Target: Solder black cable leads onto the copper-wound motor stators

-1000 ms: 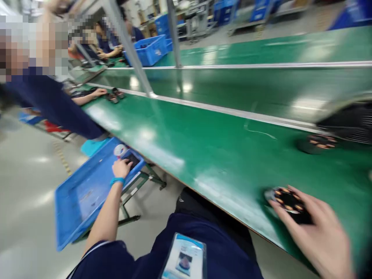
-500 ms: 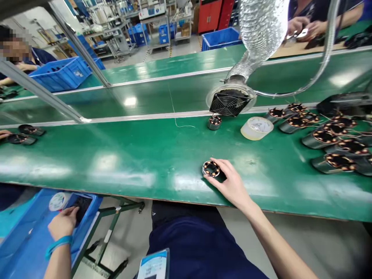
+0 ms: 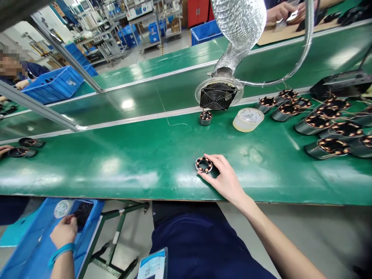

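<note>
My right hand (image 3: 225,178) has its thumb and fingers around the sides of a motor stator (image 3: 204,165), a ring with copper windings. The stator rests on the green workbench (image 3: 130,151) near its front edge. Off to the left, my left hand (image 3: 64,231), with a blue wristband, reaches into a blue bin (image 3: 31,248) below bench height. Its fingers are pinched together beside a heap of small black parts (image 3: 83,213). What lies between those fingertips is too small to make out. A white tape roll (image 3: 62,209) is just behind that hand.
A single stator (image 3: 205,118) stands under the fan (image 3: 217,98) of a foil duct. Next to it is a translucent round tub (image 3: 248,120). Several wound stators (image 3: 327,147) crowd the right side. Another person's hand (image 3: 5,149) touches stators at far left.
The whole view has shifted slightly as the head turned. My right hand still grips the stator on the bench, and my left hand remains pinched at the black parts in the bin.
</note>
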Demonstrator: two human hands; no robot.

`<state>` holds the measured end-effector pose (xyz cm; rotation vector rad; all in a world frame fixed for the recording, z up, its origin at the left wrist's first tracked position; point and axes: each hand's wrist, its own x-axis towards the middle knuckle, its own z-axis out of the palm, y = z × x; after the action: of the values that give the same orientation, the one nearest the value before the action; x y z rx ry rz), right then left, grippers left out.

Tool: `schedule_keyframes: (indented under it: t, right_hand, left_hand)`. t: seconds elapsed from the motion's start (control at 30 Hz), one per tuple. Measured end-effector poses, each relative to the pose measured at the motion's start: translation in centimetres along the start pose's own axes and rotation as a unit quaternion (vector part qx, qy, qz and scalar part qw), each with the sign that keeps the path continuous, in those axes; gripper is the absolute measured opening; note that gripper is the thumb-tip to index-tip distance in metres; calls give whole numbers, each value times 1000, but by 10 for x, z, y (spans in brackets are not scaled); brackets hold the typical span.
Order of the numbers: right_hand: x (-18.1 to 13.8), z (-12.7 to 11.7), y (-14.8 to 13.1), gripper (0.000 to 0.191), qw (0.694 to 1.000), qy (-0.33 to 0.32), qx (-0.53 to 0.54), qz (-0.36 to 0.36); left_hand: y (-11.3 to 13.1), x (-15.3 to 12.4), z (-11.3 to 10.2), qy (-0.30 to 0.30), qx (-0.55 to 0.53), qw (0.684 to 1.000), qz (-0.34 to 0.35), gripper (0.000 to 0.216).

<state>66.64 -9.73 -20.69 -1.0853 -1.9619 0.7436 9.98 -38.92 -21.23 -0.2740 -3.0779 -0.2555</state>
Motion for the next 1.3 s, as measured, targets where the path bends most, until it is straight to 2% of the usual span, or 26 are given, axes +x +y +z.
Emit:
schedule_keyframes:
  t: [0.1,0.17,0.23,0.3,0.37,0.4,0.47,0.57,0.63,0.7,0.77,0.87,1.1,1.3]
  right_hand:
    - [1,-6,0,48,1000,1,11,-1]
    - [2,-9,1,47,1000,4,17,-1]
    - [3,-11,2,48,1000,7,17,-2]
    - [5,-10,4,48,1000,12,17,-6]
    - [7,-7,5,48,1000,18,18,-11]
    - [8,-5,5,47,999,22,19,-14]
    - [9,-2,6,47,999,26,19,-20]
    - [9,1,8,48,999,25,12,-27]
    - [8,1,9,48,999,22,9,-30]
    - [7,1,11,49,999,24,10,-34]
    - [7,1,12,50,999,27,11,-38]
    - [7,2,12,50,999,27,12,-44]
    - [10,-1,10,46,999,13,25,-36]
    - [9,-2,9,47,999,17,29,-40]
  left_hand:
    - [1,-4,-8,5,-27,1000,-15,13]
    - [4,-7,-13,54,-67,996,-34,14]
    - [17,-15,-18,123,-122,984,-36,30]
    - [45,-39,-26,175,-208,962,7,47]
    - [92,-83,-33,180,-327,922,100,49]
    - [122,-112,-36,161,-384,896,157,46]
    - [186,-178,-38,71,-450,852,257,37]
    - [278,-265,-30,-125,-524,772,338,26]
    - [321,-299,-21,-207,-554,713,377,22]
    - [346,-316,-14,-230,-560,679,415,20]
    - [356,-320,-11,-226,-542,671,452,18]
    - [356,-317,-11,-218,-506,678,487,17]
    - [353,-314,-13,-230,-491,678,497,16]
    - [354,-316,-16,-186,-454,665,563,12]
